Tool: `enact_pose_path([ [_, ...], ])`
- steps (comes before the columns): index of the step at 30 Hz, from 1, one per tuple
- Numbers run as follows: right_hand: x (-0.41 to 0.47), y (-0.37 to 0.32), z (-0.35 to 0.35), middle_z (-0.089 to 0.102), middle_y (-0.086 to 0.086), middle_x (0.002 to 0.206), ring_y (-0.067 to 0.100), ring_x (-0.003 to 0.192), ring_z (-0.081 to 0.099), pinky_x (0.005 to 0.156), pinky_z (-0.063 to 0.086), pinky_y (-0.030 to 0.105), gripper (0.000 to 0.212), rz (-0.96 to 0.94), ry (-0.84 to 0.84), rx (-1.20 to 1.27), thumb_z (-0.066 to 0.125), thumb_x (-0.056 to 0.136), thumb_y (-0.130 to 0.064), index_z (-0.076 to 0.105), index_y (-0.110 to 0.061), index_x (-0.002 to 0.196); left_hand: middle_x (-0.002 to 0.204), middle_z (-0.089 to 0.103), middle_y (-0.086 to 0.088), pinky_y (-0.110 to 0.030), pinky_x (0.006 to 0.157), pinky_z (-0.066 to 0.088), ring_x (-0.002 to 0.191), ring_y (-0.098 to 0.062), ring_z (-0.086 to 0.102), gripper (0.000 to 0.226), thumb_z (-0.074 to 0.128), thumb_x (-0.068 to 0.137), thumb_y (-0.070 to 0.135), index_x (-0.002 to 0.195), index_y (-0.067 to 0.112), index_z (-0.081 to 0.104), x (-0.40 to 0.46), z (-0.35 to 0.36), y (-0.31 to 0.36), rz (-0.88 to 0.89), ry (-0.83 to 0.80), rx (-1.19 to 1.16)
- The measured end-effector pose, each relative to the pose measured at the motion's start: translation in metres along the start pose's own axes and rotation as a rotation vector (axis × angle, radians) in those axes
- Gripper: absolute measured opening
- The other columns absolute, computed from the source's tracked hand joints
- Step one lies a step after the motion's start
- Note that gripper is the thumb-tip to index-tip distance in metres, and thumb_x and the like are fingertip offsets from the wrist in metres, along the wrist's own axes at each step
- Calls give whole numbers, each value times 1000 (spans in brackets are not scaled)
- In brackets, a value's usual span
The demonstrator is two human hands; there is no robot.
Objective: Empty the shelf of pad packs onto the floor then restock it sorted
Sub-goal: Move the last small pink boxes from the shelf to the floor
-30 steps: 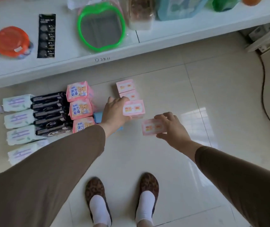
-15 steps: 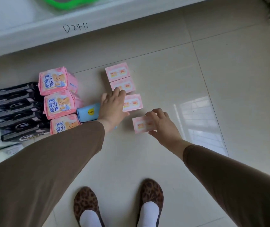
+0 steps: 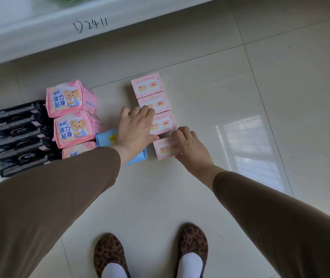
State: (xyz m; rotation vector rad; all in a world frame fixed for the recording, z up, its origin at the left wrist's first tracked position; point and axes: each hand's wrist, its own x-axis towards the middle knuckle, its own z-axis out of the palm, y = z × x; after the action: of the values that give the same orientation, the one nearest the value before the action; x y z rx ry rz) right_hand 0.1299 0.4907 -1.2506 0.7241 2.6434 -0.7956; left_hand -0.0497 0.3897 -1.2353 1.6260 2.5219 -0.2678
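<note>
Pale glossy floor tiles [image 3: 210, 77] carry most of the stock, so the emptying looks well along, though the white shelf [image 3: 39, 39] at the top shows only its front lip and I cannot tell what is left on it. Packs lie grouped by kind: black packs [image 3: 17, 137] stacked at the left, with pale green ones partly cut off by the frame's edge beside them, three pink bear-print packs [image 3: 68, 115] in a column, a blue pack [image 3: 105, 139] tucked under the left wrist, and a column of small pink packs [image 3: 150, 97]. The left hand [image 3: 136, 129] lies flat, fingers loose, across the third small pack, steadying it. The right hand [image 3: 188, 144] has its fingers curled over the fourth small pink pack [image 3: 165, 148], grasping it as it sits just below the column, touching or nearly so. Sorting on the floor seems almost finished; restocking appears not yet begun. Open tile stretches to the right and toward the leopard-print shoes [image 3: 152, 251], giving plenty of room, while the left side is crowded and the shelf edge hems in the far end.
</note>
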Motion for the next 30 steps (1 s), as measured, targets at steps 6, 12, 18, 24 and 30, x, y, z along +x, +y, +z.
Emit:
enact_pose_path([
  [6,7,-6,7,34,2,130,28,99,49,64,55,45,66,28,91,64,69,75,0,35,-16,129,115,53,0,-38,83,34,100,-23,49,77,70,71,66,127,18,48,-3,3,-9,-22,34,-31],
  [12,11,-5,8,31,3,147,31,110,56,76,57,45,95,53,102,193,74,76,-8,18,-21,151,155,38,5,-39,96,32,131,-22,39,88,69,77,61,149,23,37,-1,4,-14,-6,6,-75],
  [18,10,-4,8,43,7,146,30,116,55,90,52,44,95,74,52,176,72,84,-15,12,-18,157,157,35,7,-37,97,23,135,-22,35,81,65,81,61,150,27,37,1,2,-19,3,-49,-71],
  [24,10,-7,10,49,7,139,29,113,56,89,53,44,96,97,48,165,73,84,-18,11,-21,156,157,35,7,-38,98,24,136,-21,34,79,64,82,60,149,29,37,2,0,-20,4,-62,-63],
  [30,11,-10,7,51,6,136,28,111,57,87,54,46,94,109,45,166,74,83,-19,13,-23,155,157,35,7,-39,98,24,136,-22,34,79,64,82,60,149,29,36,1,-1,-21,7,-66,-54],
])
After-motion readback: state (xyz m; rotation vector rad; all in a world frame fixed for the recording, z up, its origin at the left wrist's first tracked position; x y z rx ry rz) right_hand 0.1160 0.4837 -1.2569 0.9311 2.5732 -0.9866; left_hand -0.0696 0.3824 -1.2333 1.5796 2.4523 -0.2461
